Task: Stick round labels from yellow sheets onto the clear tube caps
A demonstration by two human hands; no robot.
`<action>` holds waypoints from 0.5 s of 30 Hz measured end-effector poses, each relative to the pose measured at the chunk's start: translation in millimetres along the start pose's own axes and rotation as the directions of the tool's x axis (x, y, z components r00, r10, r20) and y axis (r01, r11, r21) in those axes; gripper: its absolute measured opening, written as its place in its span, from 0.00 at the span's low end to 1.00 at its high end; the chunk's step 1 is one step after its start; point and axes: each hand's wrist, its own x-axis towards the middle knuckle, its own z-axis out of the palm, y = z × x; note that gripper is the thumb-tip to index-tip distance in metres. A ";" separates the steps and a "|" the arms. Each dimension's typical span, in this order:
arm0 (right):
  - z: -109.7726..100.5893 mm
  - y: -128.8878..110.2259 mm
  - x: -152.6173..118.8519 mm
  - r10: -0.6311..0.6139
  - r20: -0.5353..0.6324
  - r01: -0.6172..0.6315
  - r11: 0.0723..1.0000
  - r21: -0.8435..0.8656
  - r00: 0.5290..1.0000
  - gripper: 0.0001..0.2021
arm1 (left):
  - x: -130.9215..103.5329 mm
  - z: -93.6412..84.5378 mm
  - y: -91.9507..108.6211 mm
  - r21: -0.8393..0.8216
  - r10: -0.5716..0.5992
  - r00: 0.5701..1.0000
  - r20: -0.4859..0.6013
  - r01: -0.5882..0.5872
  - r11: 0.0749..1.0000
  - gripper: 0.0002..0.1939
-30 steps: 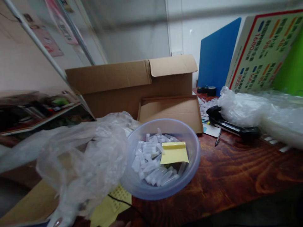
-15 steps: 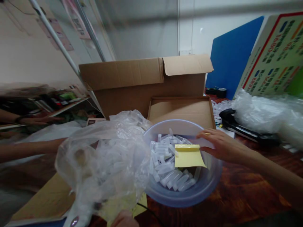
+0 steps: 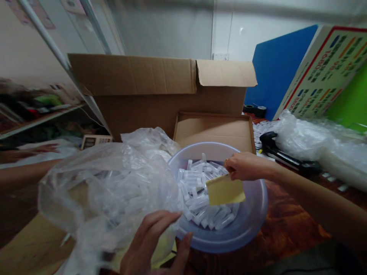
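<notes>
A pale blue plastic bowl (image 3: 255, 217) holds a heap of small clear and white tubes (image 3: 197, 191). My right hand (image 3: 243, 166) is closed on the upper edge of a yellow paper (image 3: 226, 191), which hangs over the tubes. Near the bowl's lower left rim, my left hand (image 3: 155, 240) has its thumb and fingers spread apart, with nothing between them. Left of the bowl lies a large clear plastic bag (image 3: 126, 187) with more tubes inside. Part of another yellow paper (image 3: 164, 254) shows behind my left hand.
Behind the bowl stand an open cardboard box (image 3: 160, 110) and a shallow cardboard tray (image 3: 212, 130). A black device (image 3: 289, 156) and bundled clear plastic (image 3: 304, 133) lie at right. Another person's arms reach in from the left, beside a calculator (image 3: 96, 140).
My right hand has moved left and closed on the yellow paper, now tilted. My left hand has risen into view from the bottom edge. The camera view has shifted slightly.
</notes>
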 end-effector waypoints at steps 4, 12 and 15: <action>-27.9 -34.4 -24.5 -0.268 -0.129 0.287 0.944 0.165 0.955 0.03 | 15.1 15.6 -3.5 -0.145 -0.198 0.962 0.188 0.227 0.963 0.41; 0.3 -11.9 43.8 -0.375 -0.126 0.358 0.654 0.667 0.919 0.44 | 25.1 25.9 -30.1 -0.360 -0.592 0.710 0.382 0.704 0.612 0.16; 31.9 0.9 84.8 -0.154 -0.060 0.158 0.763 0.627 0.986 0.19 | 25.9 21.9 -35.5 -0.407 -0.604 0.663 0.442 0.748 0.524 0.15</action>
